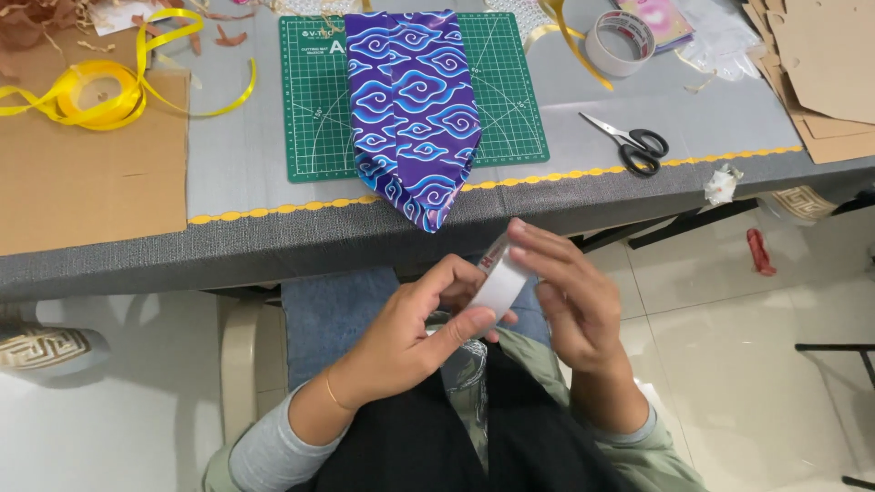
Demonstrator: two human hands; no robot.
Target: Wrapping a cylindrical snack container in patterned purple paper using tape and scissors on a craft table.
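**Both hands on the tape roll, wrapped parcel waiting on the mat**

Grip first: your left hand [415,333] clasps a small white tape roll [499,284] with thumb under and fingers curled round it, held over your lap just near of the bench [228,169] edge. Your right hand [570,296] has its fingertips on the roll's right rim, seemingly picking for the tape end; no free strip shows yet.

On the bench, the parcel in purple-and-blue cloud-pattern paper [415,109] lies on the green cutting mat [314,100], its near end folded to a point that overhangs the bench edge. The folds look made, but you can't see any tape on them, so sealing appears to be left.

Scissors [633,144] lie closed to the right of the mat, a larger tape roll [620,42] at far right, yellow ribbon [96,91] on cardboard [82,182] at far left, untouched.
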